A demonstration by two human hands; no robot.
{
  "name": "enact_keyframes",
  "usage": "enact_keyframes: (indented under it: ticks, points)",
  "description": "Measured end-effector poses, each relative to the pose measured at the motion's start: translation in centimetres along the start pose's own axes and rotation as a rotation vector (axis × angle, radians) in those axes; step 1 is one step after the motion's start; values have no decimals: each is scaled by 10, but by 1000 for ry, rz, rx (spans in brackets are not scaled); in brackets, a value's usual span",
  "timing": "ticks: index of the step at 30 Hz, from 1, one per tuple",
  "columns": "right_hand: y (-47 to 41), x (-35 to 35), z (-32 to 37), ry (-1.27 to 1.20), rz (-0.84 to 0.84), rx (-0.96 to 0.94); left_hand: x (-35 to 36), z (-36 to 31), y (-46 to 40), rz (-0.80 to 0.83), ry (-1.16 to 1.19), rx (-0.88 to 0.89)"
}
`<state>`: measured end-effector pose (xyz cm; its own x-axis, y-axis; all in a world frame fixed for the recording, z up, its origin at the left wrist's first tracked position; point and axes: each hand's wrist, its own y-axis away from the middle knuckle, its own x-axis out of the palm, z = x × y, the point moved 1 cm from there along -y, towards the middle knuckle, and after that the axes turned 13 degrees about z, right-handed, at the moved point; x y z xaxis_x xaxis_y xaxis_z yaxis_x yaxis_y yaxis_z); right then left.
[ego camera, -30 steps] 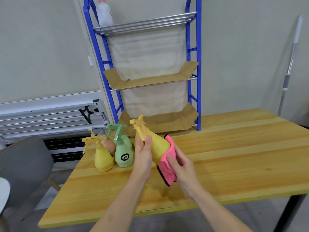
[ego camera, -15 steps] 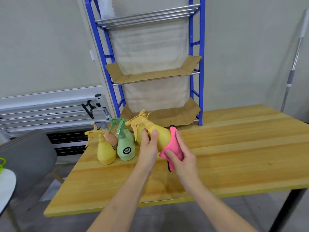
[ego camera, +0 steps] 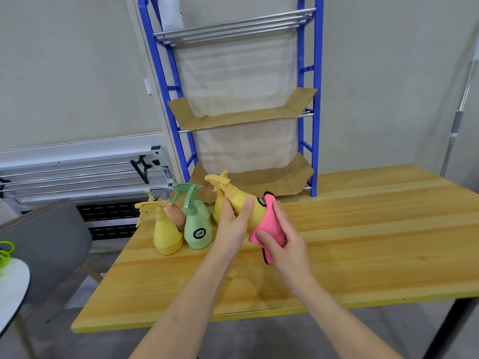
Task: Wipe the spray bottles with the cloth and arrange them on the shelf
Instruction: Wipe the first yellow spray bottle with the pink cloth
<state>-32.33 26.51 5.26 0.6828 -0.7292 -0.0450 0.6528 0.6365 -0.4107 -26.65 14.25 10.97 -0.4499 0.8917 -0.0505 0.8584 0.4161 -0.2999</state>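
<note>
Yellow plastic forms the spray bottle (ego camera: 242, 203) that is held tilted above the wooden table (ego camera: 363, 242), its trigger head pointing up and to the left, toward the blue shelf rack (ego camera: 309, 99). The bottle's neck and upper body are gripped by the left hand (ego camera: 233, 226), with the thumb laid across the front. A pink cloth (ego camera: 269, 226) is pressed around the bottle's lower body by the right hand (ego camera: 287, 244), whose fingers are closed over the fabric; a black-edged corner of the cloth hangs below the palm.

To the left of the held bottle, a cluster of bottles stands upright on the table: a green spray bottle (ego camera: 197, 226) with a dark round label, a smaller yellow spray bottle (ego camera: 166, 234) beside it, and a brownish bottle with a grey trigger (ego camera: 173, 212) partly hidden behind them. Behind the held bottle, the rack's lower tiers are lined with cardboard (ego camera: 241, 119). A white bottle (ego camera: 169, 12) stands on the top tier, cut off by the frame's edge.
</note>
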Motion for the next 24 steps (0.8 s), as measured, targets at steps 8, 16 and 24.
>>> enact_keyframes:
  ticks: [8, 16, 24]
  points:
    - [-3, -9, 15, -477, 187, 112, -3, 3, 8, 32, 18, 58]
    - [4, -11, 1, -268, 66, 266, -5, 18, 5, -41, -185, 128]
    - [4, -33, -14, 97, -20, 309, -14, 45, -3, -113, -458, 23]
